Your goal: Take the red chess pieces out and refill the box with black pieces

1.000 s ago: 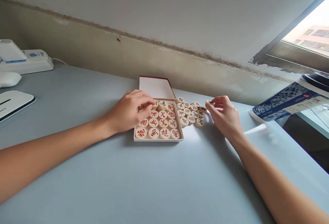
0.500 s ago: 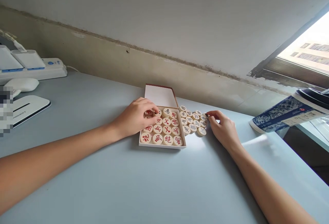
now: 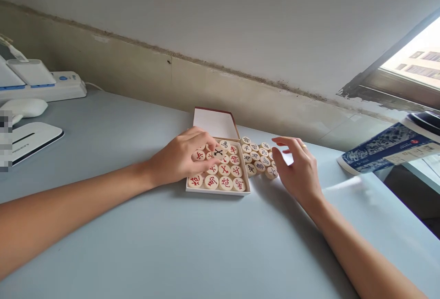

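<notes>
A white box (image 3: 217, 191) holds several round cream pieces with red characters. Over its back part, my left hand (image 3: 187, 157) grips a round piece with a black character (image 3: 218, 153) between thumb and fingers, tilted toward the camera. To the right of the box, several dark-marked pieces (image 3: 260, 166) lie close together in rows on the table. My right hand (image 3: 298, 166) is at the right edge of this group, thumb and fingers apart, with nothing seen between them. Part of the box's contents is hidden under my left hand.
The box's open lid (image 3: 215, 123) stands behind it, near the wall. A blue and white cup (image 3: 385, 145) leans at the right. At the far left are a power strip (image 3: 68, 86) and a white device (image 3: 37, 138) on the grey table (image 3: 144, 239).
The black-marked piece in my left hand has come up into clearer view. My right hand's fingers have spread apart and released the piece at the group's right edge. The camera view has shifted slightly.
</notes>
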